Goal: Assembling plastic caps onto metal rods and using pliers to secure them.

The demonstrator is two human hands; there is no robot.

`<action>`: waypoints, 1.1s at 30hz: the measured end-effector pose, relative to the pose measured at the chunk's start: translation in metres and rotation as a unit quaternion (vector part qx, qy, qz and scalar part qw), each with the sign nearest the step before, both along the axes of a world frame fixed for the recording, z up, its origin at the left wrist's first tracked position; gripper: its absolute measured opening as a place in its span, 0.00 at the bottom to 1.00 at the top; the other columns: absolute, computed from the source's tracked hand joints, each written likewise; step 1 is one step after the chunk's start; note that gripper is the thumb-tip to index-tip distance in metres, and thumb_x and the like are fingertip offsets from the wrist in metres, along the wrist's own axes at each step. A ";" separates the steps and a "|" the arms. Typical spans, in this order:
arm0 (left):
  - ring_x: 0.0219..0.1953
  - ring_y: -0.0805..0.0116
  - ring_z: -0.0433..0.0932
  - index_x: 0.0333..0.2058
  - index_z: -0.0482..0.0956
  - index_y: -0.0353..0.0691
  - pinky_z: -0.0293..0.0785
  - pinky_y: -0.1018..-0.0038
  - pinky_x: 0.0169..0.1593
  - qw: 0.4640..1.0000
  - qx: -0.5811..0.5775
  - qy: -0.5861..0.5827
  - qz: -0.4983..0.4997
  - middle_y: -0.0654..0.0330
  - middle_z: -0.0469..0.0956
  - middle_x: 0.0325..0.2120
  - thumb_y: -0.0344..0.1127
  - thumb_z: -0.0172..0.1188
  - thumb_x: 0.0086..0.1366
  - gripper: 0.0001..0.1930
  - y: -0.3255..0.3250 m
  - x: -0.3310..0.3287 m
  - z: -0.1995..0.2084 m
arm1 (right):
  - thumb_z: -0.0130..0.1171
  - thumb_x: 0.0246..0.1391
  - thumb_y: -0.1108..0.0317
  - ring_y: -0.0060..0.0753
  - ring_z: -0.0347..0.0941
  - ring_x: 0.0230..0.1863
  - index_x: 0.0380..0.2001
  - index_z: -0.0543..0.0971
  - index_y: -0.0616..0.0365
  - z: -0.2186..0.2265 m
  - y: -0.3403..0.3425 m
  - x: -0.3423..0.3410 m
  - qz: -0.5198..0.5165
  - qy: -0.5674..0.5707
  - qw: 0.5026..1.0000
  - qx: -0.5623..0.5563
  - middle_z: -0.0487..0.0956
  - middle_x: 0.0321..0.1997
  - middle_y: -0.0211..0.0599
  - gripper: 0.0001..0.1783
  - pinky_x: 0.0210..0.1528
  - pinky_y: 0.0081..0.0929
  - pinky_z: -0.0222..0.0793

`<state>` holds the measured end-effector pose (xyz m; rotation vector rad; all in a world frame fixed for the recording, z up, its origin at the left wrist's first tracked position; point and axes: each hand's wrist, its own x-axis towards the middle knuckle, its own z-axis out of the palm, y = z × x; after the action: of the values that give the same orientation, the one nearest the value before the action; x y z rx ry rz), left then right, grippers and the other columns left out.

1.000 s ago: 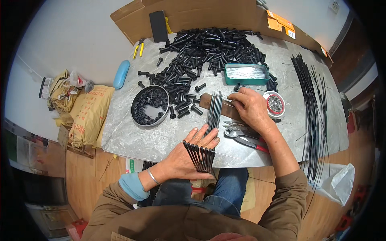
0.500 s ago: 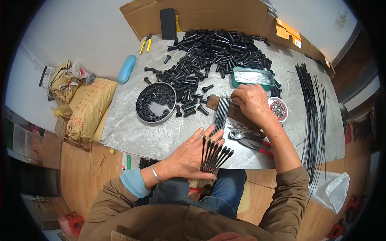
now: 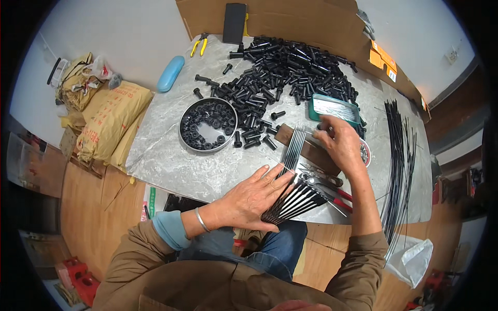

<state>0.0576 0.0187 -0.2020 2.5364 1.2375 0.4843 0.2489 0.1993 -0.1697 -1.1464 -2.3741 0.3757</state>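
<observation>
My left hand (image 3: 254, 199) lies palm down with fingers stretched and spread, the fingertips resting across a row of thin metal rods (image 3: 294, 150). A pale thin strand crosses the rods beside the fingertips. Below the hand, black strips (image 3: 298, 205) fan out toward the table's front edge. The rods' far ends rest on a brown wooden block (image 3: 314, 154). Beside these ends, my right hand (image 3: 340, 140) is closed in a pinch; what lies between its fingers is too small to make out. Just behind it stands a green tray of thin silvery pins (image 3: 337, 110).
Black bolt-like parts (image 3: 290, 65) are heaped at the back. A round tin of black rings (image 3: 208, 124) stands left, red-handled pliers (image 3: 332, 187) right of the rods. Long black rods (image 3: 399, 160) overhang the right edge. A bowl of small metal pieces (image 3: 365, 153) is partly hidden by my right wrist.
My right hand has lifted slightly away from the rods' far ends. The black strips under my left hand now spread wider to the right. The whole view has shifted slightly.
</observation>
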 end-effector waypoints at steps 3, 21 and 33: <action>0.68 0.44 0.46 0.60 0.58 0.29 0.46 0.51 0.67 1.000 -0.005 -0.006 0.008 0.45 0.50 0.65 0.63 0.61 0.51 0.49 -0.002 -0.002 -0.007 | 0.61 0.45 0.70 0.45 0.76 0.37 0.38 0.80 0.60 0.000 0.003 0.012 0.023 -0.079 0.996 -0.026 0.79 0.34 0.43 0.14 0.42 0.34 0.69; 0.68 0.48 0.45 0.61 0.58 0.32 0.45 0.53 0.68 0.999 0.002 -0.036 0.017 0.47 0.50 0.65 0.58 0.68 0.45 0.51 -0.003 -0.002 -0.009 | 0.57 0.48 0.73 0.49 0.76 0.37 0.31 0.78 0.64 -0.002 0.010 -0.006 0.093 -0.076 0.992 -0.029 0.79 0.32 0.47 0.06 0.40 0.38 0.69; 0.68 0.44 0.44 0.63 0.55 0.35 0.42 0.51 0.68 1.000 0.017 -0.019 0.017 0.46 0.47 0.66 0.64 0.64 0.47 0.52 -0.004 -0.002 -0.012 | 0.60 0.51 0.65 0.41 0.77 0.31 0.31 0.81 0.57 0.001 0.064 0.001 -0.144 -0.004 0.986 0.086 0.80 0.29 0.41 0.08 0.35 0.33 0.69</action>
<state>0.0552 0.0144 -0.2143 2.5261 1.2696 0.5647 0.2497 0.2629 -0.1684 -1.3833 -2.1550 0.0669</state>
